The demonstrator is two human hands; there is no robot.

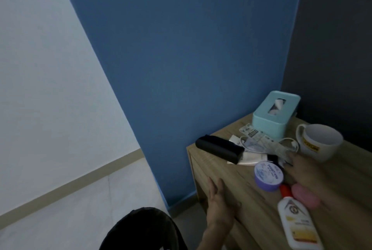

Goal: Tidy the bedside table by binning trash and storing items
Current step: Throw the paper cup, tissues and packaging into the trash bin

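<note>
A wooden bedside table (237, 193) fills the lower right. On it lie a black case (218, 149), a white tube (249, 158), a white cable (289, 142), crumpled clear wrappers (267, 145), a purple round jar (268, 175), a pink object (306, 195) and a white lotion bottle with a red cap (296, 221). My left hand (220, 203) rests open against the table's front edge. My right hand (304, 171), blurred, hovers over the table with fingers toward the wrappers and holds nothing.
A teal tissue box (275, 113) stands at the table's back, a white mug (320, 143) to its right. A blue wall rises behind, a dark wall on the right. A black round thing (145, 229), perhaps a bin, sits on the pale floor at lower left.
</note>
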